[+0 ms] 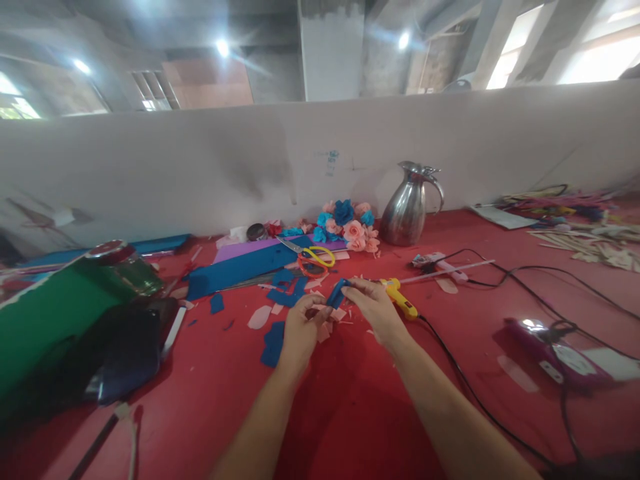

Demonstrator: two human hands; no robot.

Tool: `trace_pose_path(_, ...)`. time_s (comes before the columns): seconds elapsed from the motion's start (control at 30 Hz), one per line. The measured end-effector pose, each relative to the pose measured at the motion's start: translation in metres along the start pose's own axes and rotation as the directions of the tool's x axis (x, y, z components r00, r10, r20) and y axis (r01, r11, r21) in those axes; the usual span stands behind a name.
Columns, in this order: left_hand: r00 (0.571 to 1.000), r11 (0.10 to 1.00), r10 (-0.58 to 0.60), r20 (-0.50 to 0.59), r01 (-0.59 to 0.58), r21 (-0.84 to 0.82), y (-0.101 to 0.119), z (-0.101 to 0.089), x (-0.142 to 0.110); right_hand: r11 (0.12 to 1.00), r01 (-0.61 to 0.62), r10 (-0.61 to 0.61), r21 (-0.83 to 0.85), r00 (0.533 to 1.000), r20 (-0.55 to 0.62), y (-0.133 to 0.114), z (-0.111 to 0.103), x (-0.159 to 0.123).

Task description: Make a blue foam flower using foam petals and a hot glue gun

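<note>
**Blue Paper Piece Pinched Over a Red Table**

Red table [350, 413] covering is filling the near scene, backed by a white partition wall. Both hands are meeting at the middle: the left hand [303, 327] and the right hand [373, 303] are pinching a small rolled blue paper piece [337, 293] between their fingertips, just above the table. Blue and pink paper scraps [275, 340] are lying around and beneath them. Just right, a yellow glue gun [400, 299] is resting, its black cord trailing near. Farther off, yellow-handled scissors [313, 257] are sitting on blue sheets [240, 270], with paper flowers [347, 223] and a steel jug [407, 203] standing by the wall.
</note>
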State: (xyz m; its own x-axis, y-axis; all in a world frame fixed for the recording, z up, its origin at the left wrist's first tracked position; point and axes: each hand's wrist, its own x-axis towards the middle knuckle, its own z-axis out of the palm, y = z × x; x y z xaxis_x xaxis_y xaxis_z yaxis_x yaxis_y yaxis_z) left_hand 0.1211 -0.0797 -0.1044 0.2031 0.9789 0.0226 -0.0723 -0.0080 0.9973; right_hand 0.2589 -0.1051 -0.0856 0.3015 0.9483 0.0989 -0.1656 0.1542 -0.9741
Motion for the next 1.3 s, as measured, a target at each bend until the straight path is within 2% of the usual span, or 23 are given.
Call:
trace_pose_path(0.27, 0.994, 0.997, -0.065, 0.084, 0.067, -0.027, 0.001, -0.001, -0.003, 1.000, 0.020, -0.019, -0.009, 0.999, 0.039, -0.001, 0.000, 0.000)
trace_pose_path(0.43, 0.981, 0.970, -0.148, 0.128, 0.169, -0.173, 0.004, -0.008, 0.001, 1.000, -0.018, 0.017, 0.005, 0.997, 0.080, -0.003, -0.001, -0.001)
trace_pose_path(0.57, 0.941, 0.924, -0.217, 0.258, 0.283, -0.256, 0.004, -0.012, 0.004, 0.999, -0.031, 0.033, -0.018, 0.989, 0.144, -0.001, -0.001, -0.002)
trace_pose_path(0.63, 0.909, 0.910, -0.244, 0.339, 0.336, -0.245, 0.005, -0.013, 0.004, 0.999, -0.032, 0.036, -0.026, 0.984, 0.177, -0.001, -0.002, -0.002)
trace_pose_path(0.73, 0.879, 0.905, -0.278, 0.387, 0.375, -0.202, 0.007, -0.016, 0.004, 0.999, -0.025, 0.033, -0.041, 0.979, 0.201, -0.001, -0.002, -0.001)
trace_pose_path(1.0, 0.860, 0.912, -0.295, 0.416, 0.383, -0.146, 0.011, -0.018, 0.003, 0.994, 0.020, 0.003, -0.109, 0.977, 0.212, 0.001, -0.002, -0.001)
trace_pose_path(1.13, 0.901, 0.916, -0.243, 0.359, 0.335, -0.220, 0.011, -0.015, 0.004, 0.997, 0.028, -0.015, -0.074, 0.985, 0.170, -0.003, 0.000, -0.002)
trace_pose_path(1.23, 0.951, 0.892, -0.227, 0.211, 0.290, -0.346, 0.011, -0.015, 0.006, 0.996, 0.034, -0.024, -0.088, 0.993, 0.118, 0.000, 0.002, -0.003)
trace_pose_path(1.3, 0.964, 0.868, -0.236, 0.119, 0.264, -0.420, 0.012, -0.015, 0.007, 0.990, 0.025, -0.001, -0.139, 0.986, 0.169, 0.006, 0.005, -0.005)
